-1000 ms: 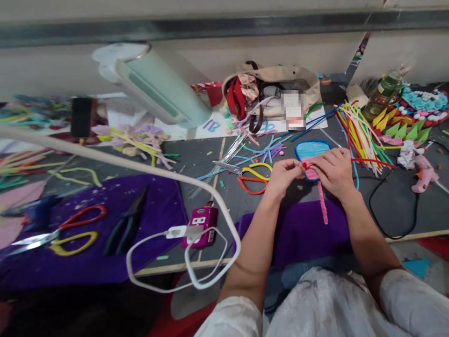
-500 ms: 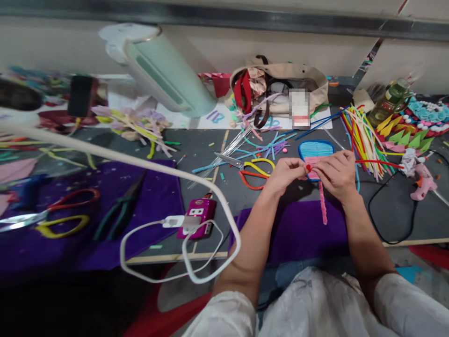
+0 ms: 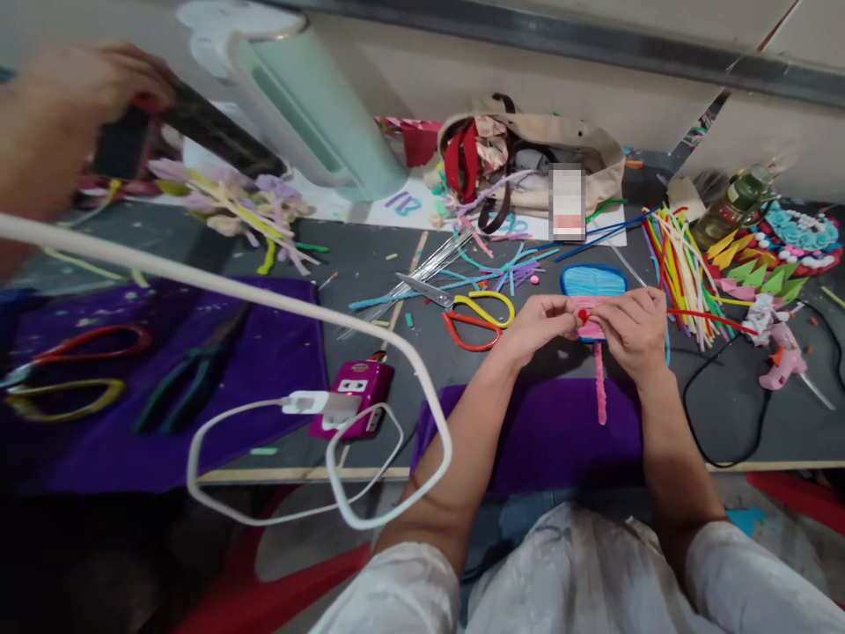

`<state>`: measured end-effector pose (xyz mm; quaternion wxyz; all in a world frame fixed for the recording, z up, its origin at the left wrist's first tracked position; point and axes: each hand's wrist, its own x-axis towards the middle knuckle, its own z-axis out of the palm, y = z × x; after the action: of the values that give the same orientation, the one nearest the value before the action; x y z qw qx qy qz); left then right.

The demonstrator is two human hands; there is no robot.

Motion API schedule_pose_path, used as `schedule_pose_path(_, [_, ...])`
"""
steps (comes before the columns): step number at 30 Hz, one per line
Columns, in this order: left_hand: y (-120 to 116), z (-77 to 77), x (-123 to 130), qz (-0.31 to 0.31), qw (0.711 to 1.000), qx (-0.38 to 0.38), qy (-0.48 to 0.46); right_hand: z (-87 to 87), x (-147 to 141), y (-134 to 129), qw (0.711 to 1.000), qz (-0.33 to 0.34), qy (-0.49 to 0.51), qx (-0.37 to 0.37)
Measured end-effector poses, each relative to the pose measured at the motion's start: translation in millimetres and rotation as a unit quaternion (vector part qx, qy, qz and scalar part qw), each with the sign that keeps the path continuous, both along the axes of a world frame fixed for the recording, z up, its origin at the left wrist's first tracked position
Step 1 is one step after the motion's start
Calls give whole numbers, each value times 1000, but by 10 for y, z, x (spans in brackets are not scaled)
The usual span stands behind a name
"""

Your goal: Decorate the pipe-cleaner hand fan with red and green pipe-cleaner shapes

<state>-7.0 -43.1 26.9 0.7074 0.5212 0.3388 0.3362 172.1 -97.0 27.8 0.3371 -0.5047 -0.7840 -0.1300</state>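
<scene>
My left hand [image 3: 542,326] and my right hand [image 3: 632,330] meet fingertip to fingertip, both pinching a red pipe cleaner [image 3: 716,319]. Its near end is wound into a small red coil [image 3: 582,314] between the fingers, while the long tail runs out to the right past my right hand. Behind and under the fingers is a flat blue and pink pipe-cleaner panel [image 3: 594,280] with a dark blue rim. A pink fuzzy strip [image 3: 599,383] hangs below it over a purple cloth [image 3: 561,440]. Scissors [image 3: 479,319] with yellow and orange handles lie left of my hands.
Pipe cleaners [image 3: 687,273] and a pink glue gun [image 3: 782,357] lie right. A white cable [image 3: 264,308] loops across the left to a purple power strip [image 3: 353,396]. Pliers [image 3: 191,374] rest on cloth. Another person's hand [image 3: 112,84] reaches in holding a dark long object.
Another person's hand has come in at the upper left with the dark long object. The view has shifted slightly. My hands keep their pinch on the red pipe cleaner.
</scene>
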Motion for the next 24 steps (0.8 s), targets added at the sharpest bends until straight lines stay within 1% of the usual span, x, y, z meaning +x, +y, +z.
schedule_pose_path(7, [39, -40, -44, -1, 999, 33, 12, 17, -16, 14, 1000, 10, -11, 6])
schedule_pose_path(12, [59, -85, -34, 2, 999, 42, 12, 30, -33, 8, 1000, 2, -20, 4])
schedule_pose_path(18, [54, -55, -28, 13, 999, 44, -7, 19, -26, 17, 999, 26, -2, 24])
schedule_pose_path(21, [50, -41, -26, 17, 998, 52, -19, 16, -34, 19, 999, 20, 7, 34])
schedule_pose_path(24, [46, -36, -26, 21, 998, 55, -24, 16, -44, 16, 1000, 12, 11, 26])
